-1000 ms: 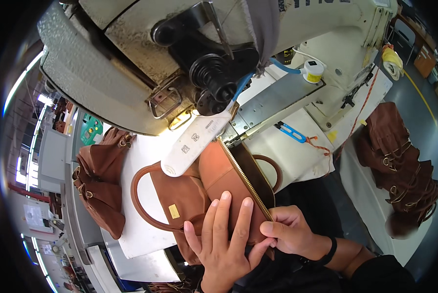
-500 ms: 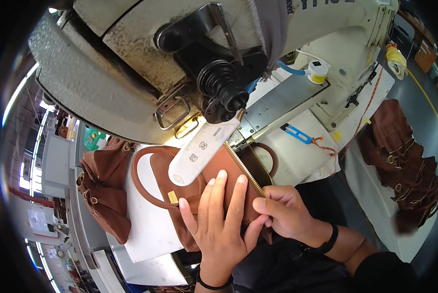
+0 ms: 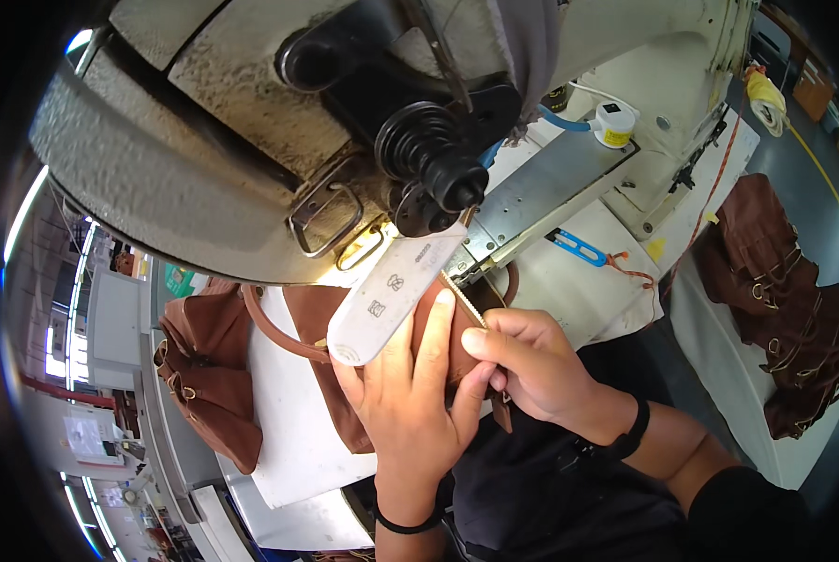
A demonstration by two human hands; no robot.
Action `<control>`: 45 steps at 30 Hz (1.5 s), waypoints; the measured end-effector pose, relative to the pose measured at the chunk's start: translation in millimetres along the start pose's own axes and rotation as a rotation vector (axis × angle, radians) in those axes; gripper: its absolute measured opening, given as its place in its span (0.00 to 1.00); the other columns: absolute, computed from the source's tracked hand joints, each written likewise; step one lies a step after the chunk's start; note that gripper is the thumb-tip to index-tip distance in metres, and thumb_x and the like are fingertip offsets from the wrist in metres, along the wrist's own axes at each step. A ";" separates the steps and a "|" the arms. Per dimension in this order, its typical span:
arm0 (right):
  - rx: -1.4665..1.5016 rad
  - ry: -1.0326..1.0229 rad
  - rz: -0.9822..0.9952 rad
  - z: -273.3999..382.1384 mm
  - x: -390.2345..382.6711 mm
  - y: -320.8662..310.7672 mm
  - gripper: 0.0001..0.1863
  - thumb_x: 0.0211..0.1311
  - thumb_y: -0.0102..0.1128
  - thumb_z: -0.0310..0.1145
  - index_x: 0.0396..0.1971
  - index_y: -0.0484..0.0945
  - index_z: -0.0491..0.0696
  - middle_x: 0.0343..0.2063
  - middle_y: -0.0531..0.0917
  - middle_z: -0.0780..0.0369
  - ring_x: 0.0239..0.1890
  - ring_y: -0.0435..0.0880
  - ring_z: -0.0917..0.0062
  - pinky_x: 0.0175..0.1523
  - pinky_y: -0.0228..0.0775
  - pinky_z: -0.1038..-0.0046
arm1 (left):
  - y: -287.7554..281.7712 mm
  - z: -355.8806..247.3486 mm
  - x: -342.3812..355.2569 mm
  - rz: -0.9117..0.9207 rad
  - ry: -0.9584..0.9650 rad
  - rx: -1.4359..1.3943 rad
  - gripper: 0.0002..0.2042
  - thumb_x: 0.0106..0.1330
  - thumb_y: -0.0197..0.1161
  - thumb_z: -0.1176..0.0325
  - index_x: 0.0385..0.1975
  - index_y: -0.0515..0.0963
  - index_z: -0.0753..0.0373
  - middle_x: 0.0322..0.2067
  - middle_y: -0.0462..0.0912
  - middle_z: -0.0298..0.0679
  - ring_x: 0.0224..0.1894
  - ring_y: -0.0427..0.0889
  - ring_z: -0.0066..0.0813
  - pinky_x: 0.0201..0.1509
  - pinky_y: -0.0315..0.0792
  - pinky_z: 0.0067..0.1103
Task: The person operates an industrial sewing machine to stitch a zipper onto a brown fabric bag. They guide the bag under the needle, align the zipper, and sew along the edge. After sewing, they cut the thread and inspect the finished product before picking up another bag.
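Note:
A brown leather handbag (image 3: 340,407) with a rounded handle (image 3: 284,339) lies under the head of a large sewing machine (image 3: 209,178). Along its edge runs a zipper (image 3: 466,302) with brass-coloured teeth, leading up to the needle area, which is hidden. Flat on the leather rests my left hand (image 3: 405,407), fingers stretched out, some tips beneath a white rounded plate (image 3: 382,309) fixed to the machine. Thumb against bent fingers, my right hand (image 3: 546,375) pinches the bag's zippered edge near its lower end.
More brown leather bags stand left (image 3: 209,375), and a pile of them (image 3: 775,309) lies on a white surface at right. A blue thread snipper (image 3: 577,247) on an orange cord lies on the table. Near it, a small white round container (image 3: 613,125) sits on the machine bed.
Both hands have moved up toward the needle area, and the bag's zippered edge has advanced under the machine. The left fingers now reach partly under the white plate.

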State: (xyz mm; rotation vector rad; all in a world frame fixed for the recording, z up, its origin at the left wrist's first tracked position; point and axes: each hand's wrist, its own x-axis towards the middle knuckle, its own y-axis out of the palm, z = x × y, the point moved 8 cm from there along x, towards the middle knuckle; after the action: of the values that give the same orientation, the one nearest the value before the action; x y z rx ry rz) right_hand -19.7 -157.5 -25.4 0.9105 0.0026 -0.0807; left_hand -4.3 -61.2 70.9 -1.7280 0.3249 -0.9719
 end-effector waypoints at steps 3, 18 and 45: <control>-0.029 -0.014 0.017 1.7 9.5 0.4 0.14 0.76 0.60 0.33 0.26 0.77 0.46 0.23 0.77 0.71 0.24 0.70 0.91 0.30 0.61 0.84 | 0.5 5.2 2.9 -0.045 0.030 -0.037 0.28 0.66 0.69 0.51 0.63 0.81 0.58 0.60 0.82 0.45 0.65 0.77 0.44 0.76 0.50 0.48; -0.184 -0.110 -0.071 13.6 32.1 5.7 0.18 0.74 0.60 0.36 0.23 0.82 0.43 0.19 0.78 0.69 0.20 0.71 0.91 0.23 0.60 0.82 | 12.3 16.9 6.7 -0.221 -0.011 -0.119 0.17 0.68 0.68 0.68 0.54 0.83 0.66 0.54 0.87 0.44 0.58 0.85 0.40 0.77 0.56 0.42; -0.533 -0.121 -0.029 38.3 20.8 -0.8 0.12 0.73 0.62 0.33 0.39 0.86 0.38 0.24 0.83 0.67 0.22 0.77 0.89 0.25 0.67 0.81 | 22.2 7.5 -16.1 -0.401 -0.054 -0.041 0.25 0.57 0.70 0.76 0.59 0.80 0.62 0.59 0.82 0.42 0.60 0.80 0.39 0.63 0.67 0.32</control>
State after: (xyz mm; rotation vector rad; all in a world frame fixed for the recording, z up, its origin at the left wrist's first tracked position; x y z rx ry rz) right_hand -0.2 -189.6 -3.3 0.3717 -0.0721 -0.1533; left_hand -3.5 -54.5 43.3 -1.8940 -0.0423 -1.2071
